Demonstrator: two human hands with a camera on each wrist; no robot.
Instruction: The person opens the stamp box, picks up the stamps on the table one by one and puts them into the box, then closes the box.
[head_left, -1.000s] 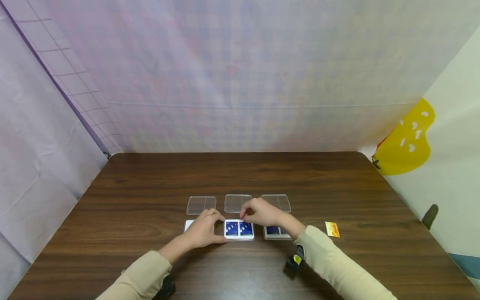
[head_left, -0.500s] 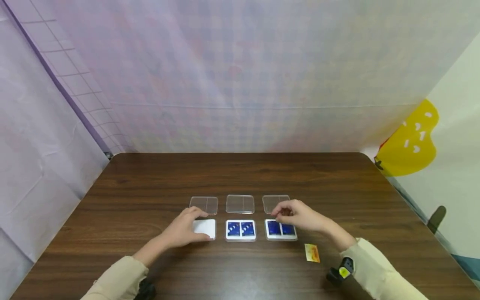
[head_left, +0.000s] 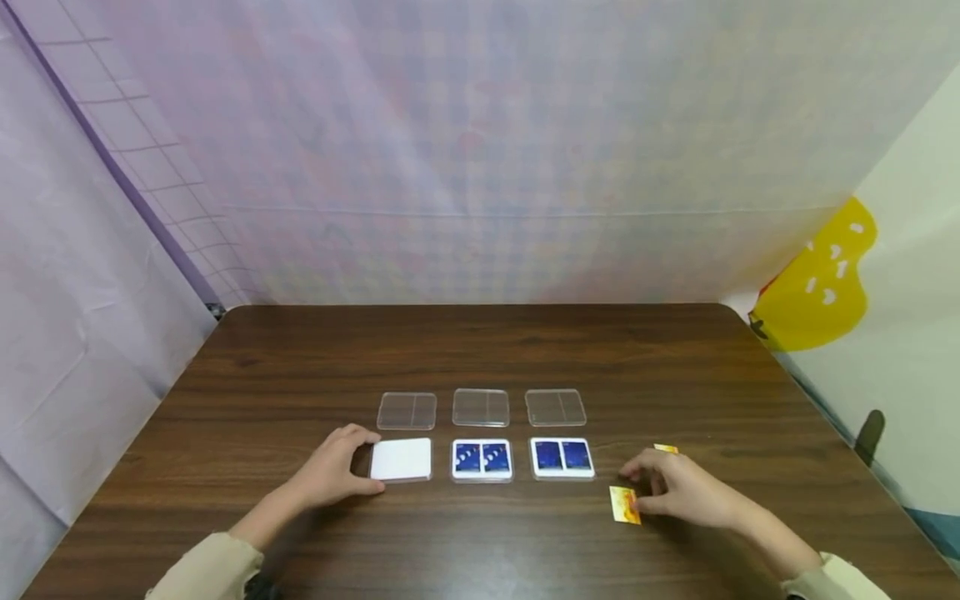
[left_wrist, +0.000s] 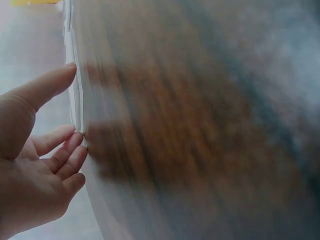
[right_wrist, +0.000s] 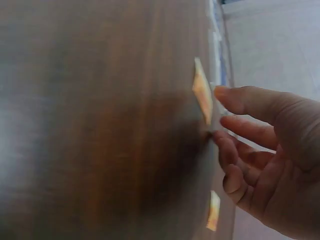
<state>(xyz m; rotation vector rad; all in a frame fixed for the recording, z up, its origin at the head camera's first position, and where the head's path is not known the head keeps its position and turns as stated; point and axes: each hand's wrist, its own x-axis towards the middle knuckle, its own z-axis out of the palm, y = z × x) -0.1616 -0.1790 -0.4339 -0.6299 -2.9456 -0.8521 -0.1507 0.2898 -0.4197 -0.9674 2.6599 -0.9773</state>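
Observation:
In the head view, my left hand [head_left: 330, 469] rests beside a clear case with a white card [head_left: 402, 459], its thumb and index fingertips at the case's left corners. My left hand [left_wrist: 42, 145] shows the fingers spread apart at the case's thin edge. At the right, my right hand [head_left: 686, 487] reaches over a small yellow-orange card [head_left: 625, 505], thumb tip at its right edge. My right hand [right_wrist: 265, 150] has thumb and fingers apart, nothing visible between them. A second yellow-orange card [head_left: 666, 448] is partly hidden behind the hand.
The middle case [head_left: 482, 476] and right case [head_left: 562, 476] each hold two blue cards. Behind them lie three clear lids: left [head_left: 397, 411], middle [head_left: 480, 407] and right [head_left: 543, 408]. The brown table [head_left: 480, 350] ends at a curtain.
My right hand has moved from the middle case past the right case to the loose card, which appeared lying there half a second ago. My left hand has drawn leftward, uncovering the white card.

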